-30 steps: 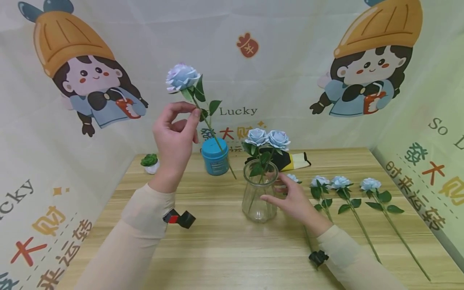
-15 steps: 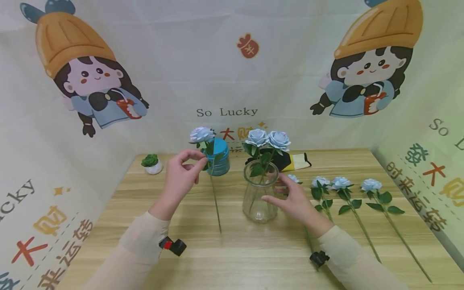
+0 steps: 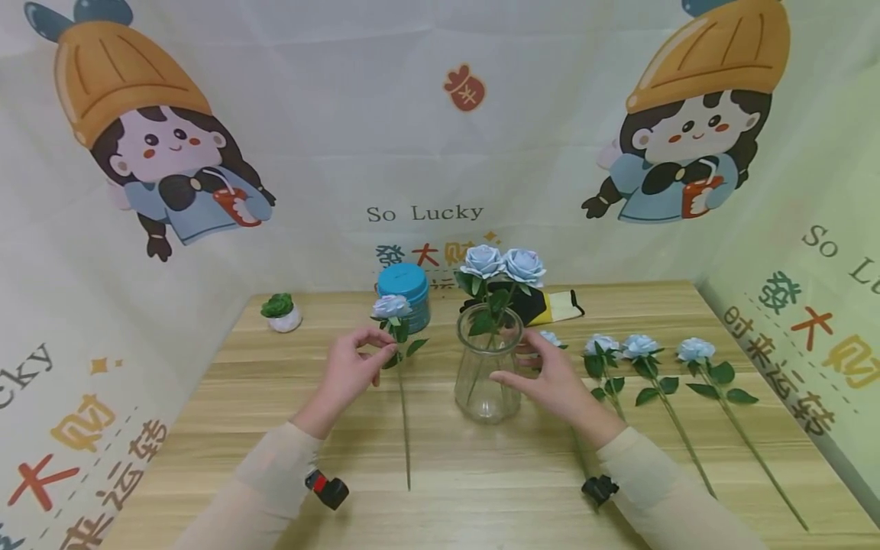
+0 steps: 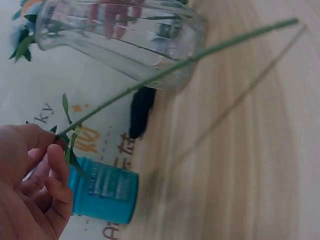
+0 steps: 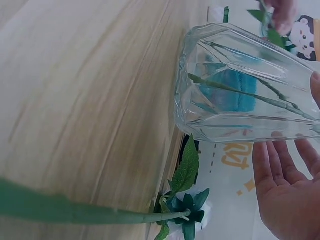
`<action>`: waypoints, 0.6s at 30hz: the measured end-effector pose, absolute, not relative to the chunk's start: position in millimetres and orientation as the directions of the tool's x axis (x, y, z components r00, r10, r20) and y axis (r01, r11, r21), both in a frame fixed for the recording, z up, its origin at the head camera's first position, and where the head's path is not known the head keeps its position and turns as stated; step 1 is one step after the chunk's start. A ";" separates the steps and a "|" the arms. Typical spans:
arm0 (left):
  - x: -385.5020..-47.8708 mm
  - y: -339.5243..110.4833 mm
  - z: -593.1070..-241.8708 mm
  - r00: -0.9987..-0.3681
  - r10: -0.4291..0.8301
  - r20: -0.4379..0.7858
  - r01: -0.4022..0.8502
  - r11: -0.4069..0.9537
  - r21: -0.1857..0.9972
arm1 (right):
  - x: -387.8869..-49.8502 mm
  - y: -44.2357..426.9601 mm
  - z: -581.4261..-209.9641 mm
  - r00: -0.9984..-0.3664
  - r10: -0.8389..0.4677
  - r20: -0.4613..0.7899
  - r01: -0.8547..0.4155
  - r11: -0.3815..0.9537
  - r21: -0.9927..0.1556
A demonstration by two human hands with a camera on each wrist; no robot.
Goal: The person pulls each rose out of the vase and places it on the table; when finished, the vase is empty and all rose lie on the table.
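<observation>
My left hand (image 3: 356, 365) pinches a pale blue rose (image 3: 392, 307) by its green stem (image 4: 170, 70), just under the leaves; the stem hangs down, left of the glass vase (image 3: 488, 382). Two blue roses (image 3: 525, 266) stand in the vase, their stems showing through the glass. My right hand (image 3: 558, 382) is at the vase's right side, thumb in front and fingers behind; in the right wrist view that hand (image 5: 290, 190) lies along the glass (image 5: 230, 125) with fingers nearly straight.
Several blue roses (image 3: 641, 347) lie on the table to the right. Behind stand a blue jar (image 3: 403, 283) and a small potted plant (image 3: 285, 319). A black and yellow item (image 3: 539, 307) lies behind the vase, before the printed backdrop (image 3: 330, 153).
My left hand has come down from high on the left with the rose, whose stem has swung from slanted to nearly upright. The right hand has stayed by the vase.
</observation>
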State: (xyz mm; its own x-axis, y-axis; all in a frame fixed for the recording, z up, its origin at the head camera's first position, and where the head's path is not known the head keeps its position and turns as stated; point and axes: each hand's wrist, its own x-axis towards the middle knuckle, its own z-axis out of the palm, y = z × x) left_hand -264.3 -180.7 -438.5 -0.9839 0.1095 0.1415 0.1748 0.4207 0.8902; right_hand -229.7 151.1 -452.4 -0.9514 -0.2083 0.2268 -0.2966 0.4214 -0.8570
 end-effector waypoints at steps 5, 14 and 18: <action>-268.2 -173.5 -456.6 -0.986 0.138 0.094 0.147 0.450 0.881 | -229.8 151.0 -452.7 -0.952 -0.203 0.229 -0.297 0.428 -0.854; -272.4 -163.7 -475.3 -0.988 0.140 0.071 0.131 0.485 0.865 | -229.6 151.5 -453.9 -0.950 -0.207 0.232 -0.301 0.423 -0.855; -272.9 -163.6 -481.7 -0.988 0.144 0.054 0.120 0.495 0.861 | -228.9 151.3 -452.6 -0.952 -0.210 0.223 -0.293 0.417 -0.860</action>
